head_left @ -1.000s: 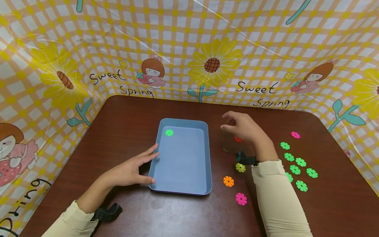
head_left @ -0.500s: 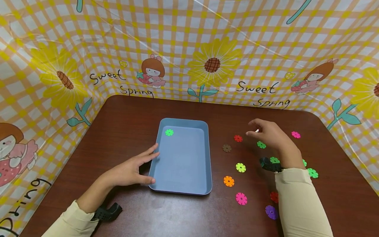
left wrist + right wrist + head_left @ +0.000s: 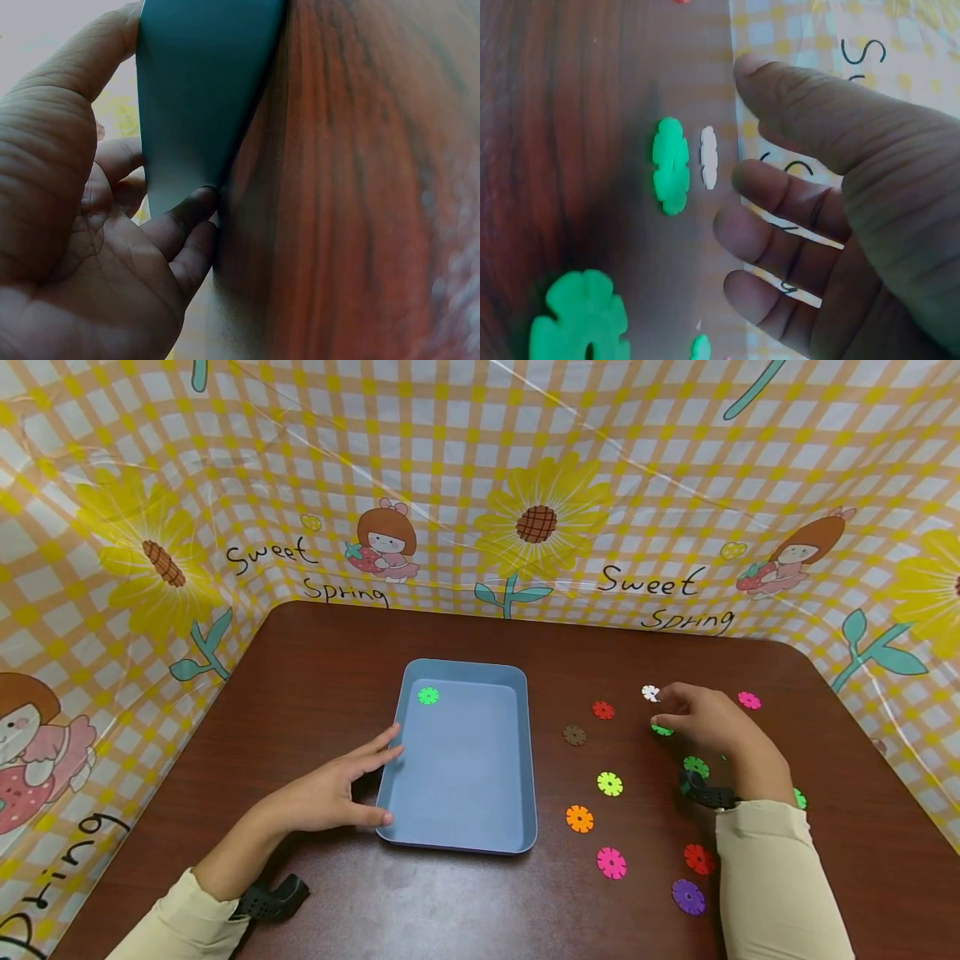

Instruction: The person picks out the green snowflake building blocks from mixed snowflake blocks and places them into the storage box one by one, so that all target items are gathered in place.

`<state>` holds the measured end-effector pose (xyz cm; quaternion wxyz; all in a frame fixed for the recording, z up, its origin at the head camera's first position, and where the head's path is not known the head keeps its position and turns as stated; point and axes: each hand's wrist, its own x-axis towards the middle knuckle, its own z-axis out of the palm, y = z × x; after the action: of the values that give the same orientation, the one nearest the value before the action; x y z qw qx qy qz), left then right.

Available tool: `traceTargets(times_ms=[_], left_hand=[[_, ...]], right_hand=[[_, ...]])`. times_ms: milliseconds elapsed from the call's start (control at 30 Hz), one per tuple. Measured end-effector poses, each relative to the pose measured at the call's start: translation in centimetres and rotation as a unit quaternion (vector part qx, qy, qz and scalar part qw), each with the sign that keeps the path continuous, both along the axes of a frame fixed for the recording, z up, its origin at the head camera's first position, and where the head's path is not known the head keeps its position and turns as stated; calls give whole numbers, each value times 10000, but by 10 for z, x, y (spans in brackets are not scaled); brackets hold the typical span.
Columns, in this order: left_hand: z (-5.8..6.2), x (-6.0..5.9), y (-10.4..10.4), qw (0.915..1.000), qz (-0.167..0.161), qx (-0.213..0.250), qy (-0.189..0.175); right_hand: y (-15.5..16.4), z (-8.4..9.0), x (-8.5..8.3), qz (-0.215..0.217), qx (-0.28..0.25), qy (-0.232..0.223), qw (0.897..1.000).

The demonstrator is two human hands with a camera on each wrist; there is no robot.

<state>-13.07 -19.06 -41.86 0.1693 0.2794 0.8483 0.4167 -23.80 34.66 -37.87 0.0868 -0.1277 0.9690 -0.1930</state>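
Note:
A light-blue tray [image 3: 468, 760] lies on the table, with one green notched disc [image 3: 428, 696] on its floor at the far left. Spread fingers of my left hand [image 3: 326, 793] rest along the tray's left side; up close, the left wrist view shows the fingertips against the tray's wall [image 3: 202, 90]. Over on the right, my right hand [image 3: 712, 722] hovers above the table, fingers bent loosely and holding nothing. A green flower-shaped disc [image 3: 662, 730] is just under its thumb, and a white disc [image 3: 649, 692] lies by its index fingertip. Both discs [image 3: 671, 166] appear before the fingertips in the right wrist view.
Between tray and right hand are scattered discs: red [image 3: 603, 710], brown [image 3: 574, 735], yellow [image 3: 610, 784], orange [image 3: 579, 818] and pink [image 3: 611, 863]. A red disc [image 3: 699, 859] and a purple disc [image 3: 688, 897] lie beside the right sleeve. Checked cloth [image 3: 450, 460] rises behind the table.
My right hand has swung rightward from beside the tray, then lowered toward the green and white discs. My left hand and the tray have stayed put.

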Motion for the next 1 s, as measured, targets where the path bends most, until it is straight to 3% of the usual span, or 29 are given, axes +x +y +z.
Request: traceTargets(times_ms=[167, 400, 1000], left_hand=[[-1, -1, 0, 10000, -23, -14, 11], [-2, 0, -1, 10000, -52, -2, -16], [-2, 0, -1, 10000, -56, 25, 14]], right_hand=[[7, -5, 2, 43, 8, -154, 9999], [9, -13, 5, -35, -509, -699, 9963], [8, -18, 1, 44, -232, -267, 9994]])
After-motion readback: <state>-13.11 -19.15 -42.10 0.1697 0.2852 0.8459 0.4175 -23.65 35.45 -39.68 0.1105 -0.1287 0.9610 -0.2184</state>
